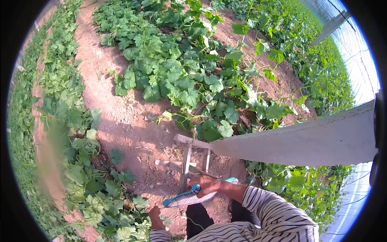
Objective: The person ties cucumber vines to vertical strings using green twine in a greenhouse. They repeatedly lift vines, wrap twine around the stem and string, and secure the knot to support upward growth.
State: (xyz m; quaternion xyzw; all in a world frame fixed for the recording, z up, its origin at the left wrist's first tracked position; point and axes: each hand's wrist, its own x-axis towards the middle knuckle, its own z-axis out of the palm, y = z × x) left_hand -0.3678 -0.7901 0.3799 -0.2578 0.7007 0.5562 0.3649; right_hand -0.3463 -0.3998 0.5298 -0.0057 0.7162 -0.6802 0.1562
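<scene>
My right hand [205,185] is closed around a flat item with a white mesh or checked face and turquoise edging [184,199], just in front of my knees. Directly beyond that hand stands a small wooden frame [186,157] of narrow slats, like a stool or stand, with twine [194,132] tied at its top. My left hand [155,213] hangs low at the bottom, beside leafy vines; its fingers are hard to make out. A thin pale string [193,222] runs across my dark trouser leg.
A thick concrete post [296,139] slants in from the right, close to the wooden frame. Broad-leaved vines [169,66] grow in rows, with a bare soil path [99,78] between them. Wires and translucent sheeting [353,193] line the right side.
</scene>
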